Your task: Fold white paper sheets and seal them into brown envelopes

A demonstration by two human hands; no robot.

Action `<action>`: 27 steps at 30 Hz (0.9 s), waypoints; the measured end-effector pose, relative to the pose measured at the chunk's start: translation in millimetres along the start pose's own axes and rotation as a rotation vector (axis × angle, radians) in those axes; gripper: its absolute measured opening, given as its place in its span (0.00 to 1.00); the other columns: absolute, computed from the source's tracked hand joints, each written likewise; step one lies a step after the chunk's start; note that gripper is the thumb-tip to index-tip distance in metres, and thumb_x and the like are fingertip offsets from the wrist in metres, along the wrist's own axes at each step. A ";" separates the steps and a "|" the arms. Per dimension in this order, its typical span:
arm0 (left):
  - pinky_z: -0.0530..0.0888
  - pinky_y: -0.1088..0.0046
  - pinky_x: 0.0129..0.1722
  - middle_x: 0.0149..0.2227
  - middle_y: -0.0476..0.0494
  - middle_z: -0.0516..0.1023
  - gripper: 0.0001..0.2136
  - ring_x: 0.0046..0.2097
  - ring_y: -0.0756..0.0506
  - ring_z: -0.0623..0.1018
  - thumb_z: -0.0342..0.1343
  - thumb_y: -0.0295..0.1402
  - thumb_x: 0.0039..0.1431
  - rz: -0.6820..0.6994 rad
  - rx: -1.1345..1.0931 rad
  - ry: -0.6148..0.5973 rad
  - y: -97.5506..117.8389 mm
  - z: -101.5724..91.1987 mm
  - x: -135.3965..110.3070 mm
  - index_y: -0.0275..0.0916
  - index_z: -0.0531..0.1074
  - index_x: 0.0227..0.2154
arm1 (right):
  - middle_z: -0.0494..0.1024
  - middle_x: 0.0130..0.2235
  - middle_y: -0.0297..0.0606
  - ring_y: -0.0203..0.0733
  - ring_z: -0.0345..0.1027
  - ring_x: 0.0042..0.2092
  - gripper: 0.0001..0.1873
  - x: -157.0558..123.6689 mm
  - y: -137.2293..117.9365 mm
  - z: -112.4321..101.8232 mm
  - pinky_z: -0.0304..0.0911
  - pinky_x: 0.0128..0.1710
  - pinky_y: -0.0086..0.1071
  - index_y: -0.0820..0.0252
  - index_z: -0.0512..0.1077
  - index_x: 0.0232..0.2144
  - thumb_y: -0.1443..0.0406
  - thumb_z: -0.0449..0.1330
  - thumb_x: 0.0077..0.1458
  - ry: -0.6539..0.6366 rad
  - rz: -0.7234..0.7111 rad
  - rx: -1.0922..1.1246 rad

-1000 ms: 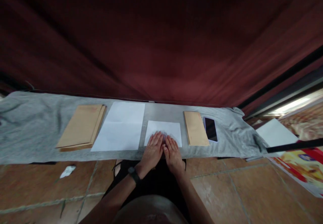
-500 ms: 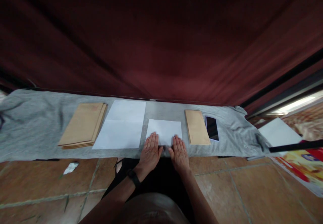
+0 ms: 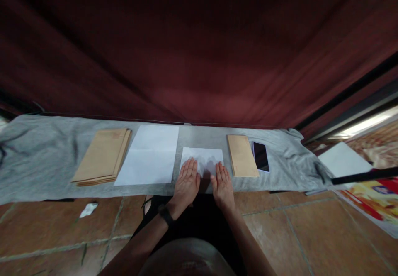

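A small white sheet of paper [image 3: 203, 153], perhaps folded, lies right in front of me on the grey cloth. My left hand [image 3: 186, 180] is over its near left part, fingers stretched out and palm down. My right hand [image 3: 223, 184] mirrors it at the near right corner, also with straight fingers. Both hands cast shadows onto the paper and seem slightly raised from it; neither holds anything. Left of the small sheet is a larger white sheet [image 3: 152, 155] with a crease across it. A narrow brown envelope [image 3: 242, 155] rests to the right.
A stack of brown envelopes [image 3: 101, 155] is on the left of the grey cloth [image 3: 43, 155]. A phone [image 3: 260, 157] lies beside the narrow envelope. Dark red fabric [image 3: 199, 60] hangs behind. A scrap of white paper [image 3: 88, 210] is on the tiled floor [image 3: 273, 226].
Both hands have lifted a little from the small sheet, and their shadows now show on it. The papers, envelopes and phone stay in place; the view has shifted slightly.
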State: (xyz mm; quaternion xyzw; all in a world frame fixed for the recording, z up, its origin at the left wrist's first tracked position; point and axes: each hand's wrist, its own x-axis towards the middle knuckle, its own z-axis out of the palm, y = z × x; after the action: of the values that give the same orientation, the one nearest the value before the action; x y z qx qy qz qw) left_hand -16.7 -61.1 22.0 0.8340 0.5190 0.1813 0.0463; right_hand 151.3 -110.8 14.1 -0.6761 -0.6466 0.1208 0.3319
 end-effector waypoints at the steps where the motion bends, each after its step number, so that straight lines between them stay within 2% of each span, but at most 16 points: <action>1: 0.55 0.55 0.69 0.69 0.30 0.55 0.27 0.71 0.40 0.52 0.40 0.31 0.67 0.038 -0.015 -0.013 2.9 0.4 8.6 0.27 0.51 0.68 | 0.53 0.70 0.47 0.49 0.45 0.71 0.30 7.1 -4.5 1.9 0.44 0.69 0.53 0.63 0.55 0.68 0.55 0.43 0.70 -0.026 -0.020 0.010; 4: 0.55 0.53 0.69 0.70 0.31 0.54 0.28 0.71 0.39 0.52 0.40 0.28 0.66 0.123 -0.023 -0.088 7.5 7.3 33.9 0.28 0.50 0.69 | 0.54 0.70 0.41 0.46 0.45 0.71 0.28 29.3 -15.3 9.5 0.44 0.69 0.50 0.56 0.54 0.69 0.55 0.41 0.71 -0.109 -0.057 0.024; 9: 0.53 0.54 0.69 0.69 0.29 0.55 0.28 0.71 0.38 0.52 0.41 0.28 0.65 0.102 0.001 -0.191 0.6 24.5 55.9 0.26 0.53 0.67 | 0.58 0.69 0.44 0.46 0.47 0.71 0.28 51.8 -14.2 24.1 0.44 0.69 0.51 0.60 0.56 0.68 0.56 0.40 0.71 -0.144 -0.081 -0.018; 12: 0.51 0.55 0.69 0.70 0.29 0.54 0.29 0.72 0.39 0.50 0.41 0.27 0.64 0.070 -0.001 -0.164 -7.4 31.1 56.2 0.25 0.53 0.68 | 0.59 0.68 0.45 0.48 0.48 0.70 0.28 53.0 -5.7 29.9 0.43 0.69 0.52 0.60 0.60 0.66 0.56 0.43 0.70 -0.118 -0.084 -0.051; 17: 0.51 0.56 0.69 0.70 0.31 0.55 0.28 0.72 0.40 0.51 0.39 0.31 0.67 -0.015 0.003 -0.076 -21.5 35.2 52.7 0.26 0.52 0.68 | 0.56 0.69 0.48 0.50 0.49 0.70 0.30 50.2 7.8 30.6 0.44 0.69 0.51 0.63 0.58 0.67 0.54 0.46 0.69 -0.056 -0.049 -0.064; 27: 0.55 0.52 0.68 0.69 0.27 0.55 0.29 0.71 0.37 0.53 0.42 0.33 0.66 -0.162 0.024 0.009 -30.0 27.5 45.3 0.24 0.54 0.67 | 0.56 0.68 0.55 0.56 0.48 0.70 0.34 44.6 20.7 27.1 0.46 0.68 0.55 0.70 0.61 0.65 0.51 0.48 0.67 0.100 0.088 -0.016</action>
State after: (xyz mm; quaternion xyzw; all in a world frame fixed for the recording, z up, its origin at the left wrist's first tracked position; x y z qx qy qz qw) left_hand -14.6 -4.4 0.0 0.7889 0.5873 0.1744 0.0485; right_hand 157.6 -59.1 -6.9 -0.7118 -0.5998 0.0963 0.3527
